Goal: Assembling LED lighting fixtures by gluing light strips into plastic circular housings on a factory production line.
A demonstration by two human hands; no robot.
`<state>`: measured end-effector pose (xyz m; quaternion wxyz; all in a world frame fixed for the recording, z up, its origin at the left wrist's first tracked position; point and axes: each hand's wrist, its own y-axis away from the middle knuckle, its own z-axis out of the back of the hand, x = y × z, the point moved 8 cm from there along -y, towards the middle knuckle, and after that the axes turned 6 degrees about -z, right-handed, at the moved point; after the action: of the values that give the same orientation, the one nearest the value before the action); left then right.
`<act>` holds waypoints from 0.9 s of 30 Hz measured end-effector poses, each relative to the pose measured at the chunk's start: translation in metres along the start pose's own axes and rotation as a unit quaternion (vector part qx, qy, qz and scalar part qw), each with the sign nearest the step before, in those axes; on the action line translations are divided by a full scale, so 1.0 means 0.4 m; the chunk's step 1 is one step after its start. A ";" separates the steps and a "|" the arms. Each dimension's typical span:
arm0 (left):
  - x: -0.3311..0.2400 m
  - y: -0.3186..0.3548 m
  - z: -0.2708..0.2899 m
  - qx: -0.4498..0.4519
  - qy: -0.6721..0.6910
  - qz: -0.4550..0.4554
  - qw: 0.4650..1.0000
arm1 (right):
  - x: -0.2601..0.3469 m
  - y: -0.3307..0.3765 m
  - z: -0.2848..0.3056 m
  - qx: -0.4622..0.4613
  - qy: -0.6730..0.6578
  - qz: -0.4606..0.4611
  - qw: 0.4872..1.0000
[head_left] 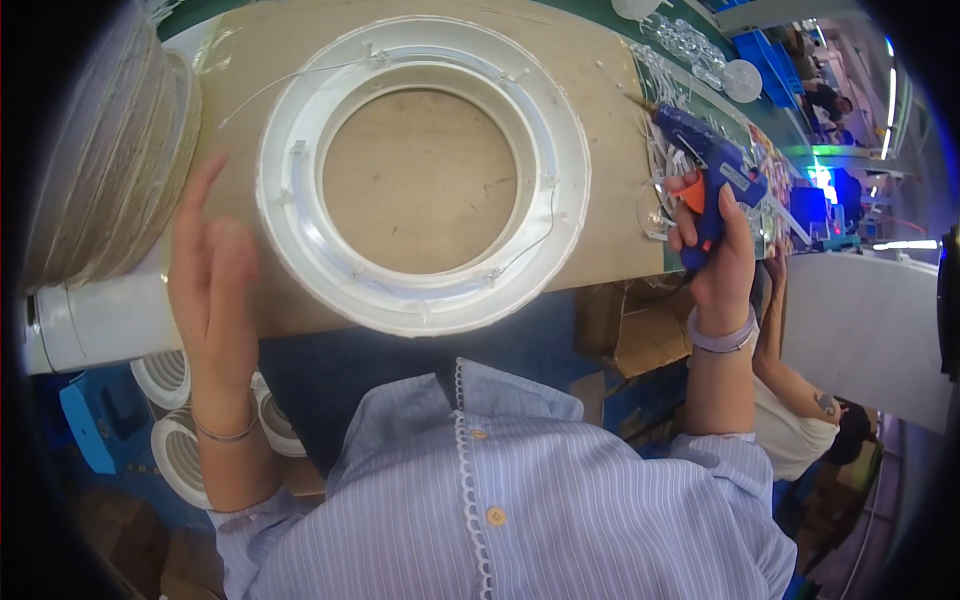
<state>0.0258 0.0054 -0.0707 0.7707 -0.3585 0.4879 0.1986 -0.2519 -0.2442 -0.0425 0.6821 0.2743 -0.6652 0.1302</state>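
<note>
A large white plastic ring (pixel 300 240) with a clear inner band and thin wires lies flat on a brown board (pixel 600 130). My left hand (pixel 213 290) is open beside the ring's left rim, fingers pointing up, apart from it. My right hand (pixel 715 250) grips a blue glue gun (pixel 705 160) with an orange trigger at the board's right edge, its nozzle pointing up and left, away from the ring.
A tall stack of white rings (pixel 110 160) stands at the left, with more white rings (pixel 175 455) below near the floor. Clear plastic parts (pixel 690 50) lie on the green bench at the upper right. Another person (pixel 800 400) sits at the right. Cardboard (pixel 640 330) is under the table.
</note>
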 end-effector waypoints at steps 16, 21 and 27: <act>0.048 -0.008 -0.047 0.078 0.048 0.154 0.984 | -0.053 -0.016 -0.069 -0.056 0.610 0.314 0.725; -0.014 -0.020 -0.024 0.064 0.041 0.138 0.988 | -0.109 -0.020 -0.088 -0.010 0.630 0.307 0.713; -0.260 -0.082 0.024 0.117 0.063 0.087 0.987 | -0.123 -0.023 -0.083 0.017 0.633 0.313 0.707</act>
<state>0.0067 -0.0047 0.0367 0.7546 -0.2339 0.5850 0.1836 -0.2230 -0.2243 -0.0913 0.8585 -0.0852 -0.1223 0.4907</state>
